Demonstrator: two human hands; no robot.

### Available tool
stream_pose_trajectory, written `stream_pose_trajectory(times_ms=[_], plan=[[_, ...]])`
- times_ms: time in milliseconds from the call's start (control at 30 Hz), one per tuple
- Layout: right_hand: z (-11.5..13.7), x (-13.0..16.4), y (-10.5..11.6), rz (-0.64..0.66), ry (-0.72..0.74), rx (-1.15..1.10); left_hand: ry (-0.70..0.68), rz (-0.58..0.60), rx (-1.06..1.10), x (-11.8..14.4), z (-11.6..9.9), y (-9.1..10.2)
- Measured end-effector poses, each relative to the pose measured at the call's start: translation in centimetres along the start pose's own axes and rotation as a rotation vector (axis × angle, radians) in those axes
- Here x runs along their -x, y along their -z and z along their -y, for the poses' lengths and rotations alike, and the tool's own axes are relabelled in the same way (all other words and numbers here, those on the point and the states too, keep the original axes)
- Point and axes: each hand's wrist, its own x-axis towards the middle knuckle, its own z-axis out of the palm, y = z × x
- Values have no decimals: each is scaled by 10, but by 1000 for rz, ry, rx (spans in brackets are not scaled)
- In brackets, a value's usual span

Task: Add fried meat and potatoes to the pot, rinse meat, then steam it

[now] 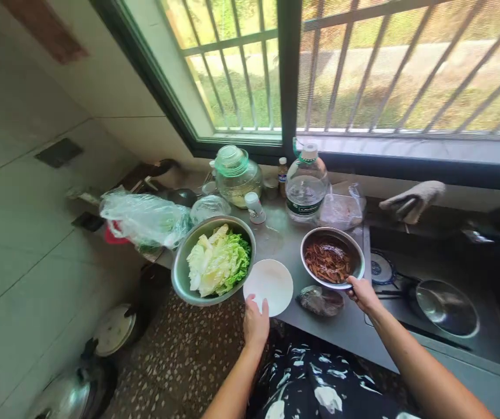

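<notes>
Left hand (256,320) gripping near rim of white plate (268,286), thumb on top, fingers curled beneath. Right hand (363,293) pinching front rim of steel bowl of brown shredded food (329,259), fingers closed on the edge. Both on grey counter (346,326), plate just beside bowl, between it and larger steel bowl of cabbage leaves (215,260). Apparently readying to serve onto plate; likely calls for lifting or tilting the bowl toward it. Beyond: glass jar (236,174), water bottle (305,185), plastic bag (145,218), wok on stove (446,305) to the right, barred window (363,64) above
</notes>
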Motion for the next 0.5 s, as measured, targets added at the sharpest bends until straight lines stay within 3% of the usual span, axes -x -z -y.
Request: stream_pose_trajectory(times_ms=[67, 133, 233, 300, 367, 400, 500], plan=[[4, 14, 15, -29, -38, -97, -93, 223, 158, 3, -34, -25], [9, 28, 29, -49, -57, -157, -77, 460, 381, 1, -75, -58], [14, 45, 51, -50, -70, -178, 172, 826, 621, -1, -134, -110], [17, 50, 71, -36, -58, -113, 323, 989, 676, 3, -162, -139], [21, 51, 96, -98, 1, 84, 413, 1022, 696, 14, -177, -162], [24, 49, 110, -193, 88, 220, 440, 1000, 707, 21, -181, -173], [38, 40, 146, -498, 566, 635, 492, 909, 770, 49, -185, -200]])
